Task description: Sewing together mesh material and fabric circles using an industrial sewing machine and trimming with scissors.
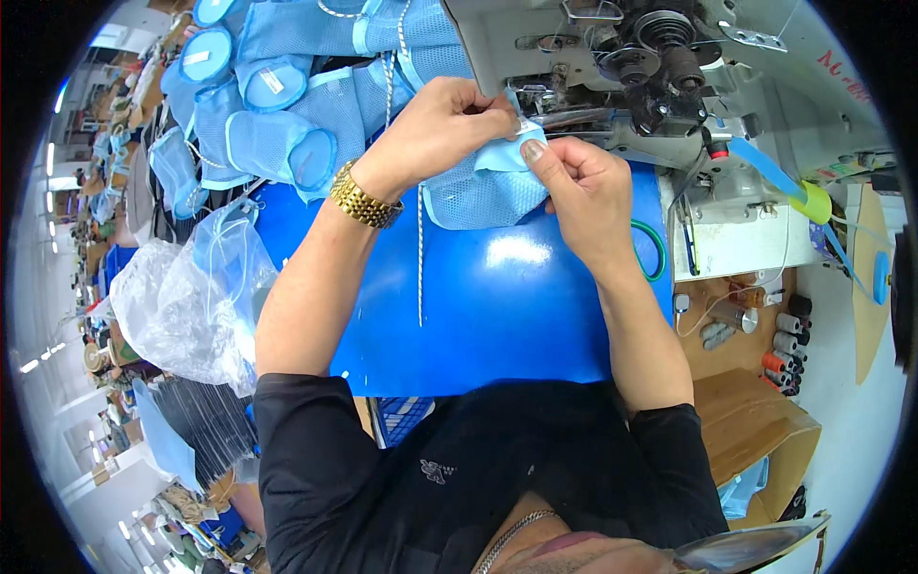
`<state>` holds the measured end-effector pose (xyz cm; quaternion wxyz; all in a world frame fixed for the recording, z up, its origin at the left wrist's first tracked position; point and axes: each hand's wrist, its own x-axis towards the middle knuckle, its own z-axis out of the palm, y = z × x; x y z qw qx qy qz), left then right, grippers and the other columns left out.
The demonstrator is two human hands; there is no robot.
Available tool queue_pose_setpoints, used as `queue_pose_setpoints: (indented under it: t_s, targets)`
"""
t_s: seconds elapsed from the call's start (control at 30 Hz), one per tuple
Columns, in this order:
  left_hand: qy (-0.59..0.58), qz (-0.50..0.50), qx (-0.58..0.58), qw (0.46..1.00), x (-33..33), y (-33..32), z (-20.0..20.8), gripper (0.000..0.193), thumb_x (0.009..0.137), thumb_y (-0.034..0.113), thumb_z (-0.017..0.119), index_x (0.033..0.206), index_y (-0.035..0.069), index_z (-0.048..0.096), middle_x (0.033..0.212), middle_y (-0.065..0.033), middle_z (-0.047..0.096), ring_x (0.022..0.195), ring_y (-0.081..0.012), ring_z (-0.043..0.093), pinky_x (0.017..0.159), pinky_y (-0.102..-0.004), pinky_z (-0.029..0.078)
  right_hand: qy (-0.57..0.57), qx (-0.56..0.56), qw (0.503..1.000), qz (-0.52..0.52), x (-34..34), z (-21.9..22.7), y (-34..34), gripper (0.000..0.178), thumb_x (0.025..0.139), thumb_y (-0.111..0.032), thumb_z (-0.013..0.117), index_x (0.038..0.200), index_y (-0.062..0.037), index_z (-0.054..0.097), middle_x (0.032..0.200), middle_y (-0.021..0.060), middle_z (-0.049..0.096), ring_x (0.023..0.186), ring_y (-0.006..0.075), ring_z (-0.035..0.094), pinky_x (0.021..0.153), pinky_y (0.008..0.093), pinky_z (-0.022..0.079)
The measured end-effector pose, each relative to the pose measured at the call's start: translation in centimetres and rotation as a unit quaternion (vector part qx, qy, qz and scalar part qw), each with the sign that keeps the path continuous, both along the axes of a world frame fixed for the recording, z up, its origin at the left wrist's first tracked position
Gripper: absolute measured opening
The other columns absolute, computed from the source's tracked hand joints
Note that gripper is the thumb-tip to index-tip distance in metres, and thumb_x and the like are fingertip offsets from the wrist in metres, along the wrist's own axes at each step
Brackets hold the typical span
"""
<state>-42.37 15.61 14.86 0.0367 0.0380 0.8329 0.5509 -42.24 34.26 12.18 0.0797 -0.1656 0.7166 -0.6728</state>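
Blk s/s shirt (574, 450), gold-link wristband (360, 198)

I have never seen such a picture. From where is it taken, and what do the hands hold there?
This single picture comes from a wide fisheye camera worn on the person's head, looking down, so straight edges bend. There is no robot: the bare left hand and right hand pinch a light blue mesh fabric piece, in front of a pale grey metal sewing machine. Below them is a shiny blue tabletop. On it lies a white speckled cord, and toward the far left is a heap of light blue mesh pouches.
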Motion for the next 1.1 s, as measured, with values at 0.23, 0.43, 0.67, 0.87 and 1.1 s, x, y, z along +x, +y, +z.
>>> queue_pose_setpoints:
  t_s: [0.23,0.43,0.67,0.87,1.1]
  targets:
    - [0.027,0.037,-0.009,0.999,-0.3,-0.4,-0.6,0.028,0.085,0.023,0.064,0.088,-0.004,0.069,0.066,-0.0016,0.058,0.061,-0.0060,0.048,0.054,-0.0248,0.039,0.020,0.037,0.999,0.005,-0.6,1.2,0.1,0.030,0.090,-0.023,0.066,0.076,0.0033,0.068,0.056,0.0050,0.061,0.051,0.0113,0.062,0.046,0.0253,0.047]
    - [0.271,0.233,-0.150,0.922,3.7,-1.0,-0.5,0.018,0.087,0.015,0.067,0.078,-0.001,0.064,0.070,-0.0077,0.062,0.062,-0.0129,0.055,0.057,-0.0288,0.045,-0.009,0.047,0.998,0.039,-0.9,1.0,1.1,0.028,0.089,-0.022,0.066,0.078,0.0036,0.069,0.063,0.0088,0.066,0.054,0.0122,0.064,0.050,0.0241,0.050]
    - [0.409,0.028,-0.312,0.857,8.6,3.1,-1.9,0.029,0.072,0.002,0.067,0.101,0.006,0.067,0.102,-0.0086,0.064,0.090,-0.0253,0.061,0.077,-0.0351,0.048,-0.029,0.039,0.995,0.086,-1.0,0.2,1.2,0.024,0.084,-0.018,0.066,0.071,0.0022,0.065,0.061,0.0077,0.065,0.055,0.0115,0.064,0.052,0.0256,0.050]
    - [0.386,-0.014,-0.475,0.791,5.3,2.6,1.4,0.037,0.070,0.001,0.063,0.105,0.009,0.065,0.103,-0.0084,0.059,0.098,-0.0306,0.055,0.088,-0.0426,0.045,0.056,0.134,0.988,0.055,-0.4,0.0,1.7,0.023,0.076,-0.017,0.068,0.062,-0.0003,0.060,0.054,0.0118,0.057,0.048,0.0203,0.059,0.049,0.0337,0.045]
    - [0.400,-0.140,-0.439,0.792,8.8,4.0,-0.5,0.014,0.067,0.008,0.063,0.081,0.004,0.061,0.082,-0.0081,0.056,0.086,-0.0241,0.058,0.092,-0.0406,0.048,0.130,0.160,0.978,-0.040,1.2,-0.7,0.6,0.022,0.073,-0.017,0.067,0.061,-0.0010,0.058,0.056,0.0151,0.057,0.050,0.0314,0.057,0.050,0.0381,0.045]
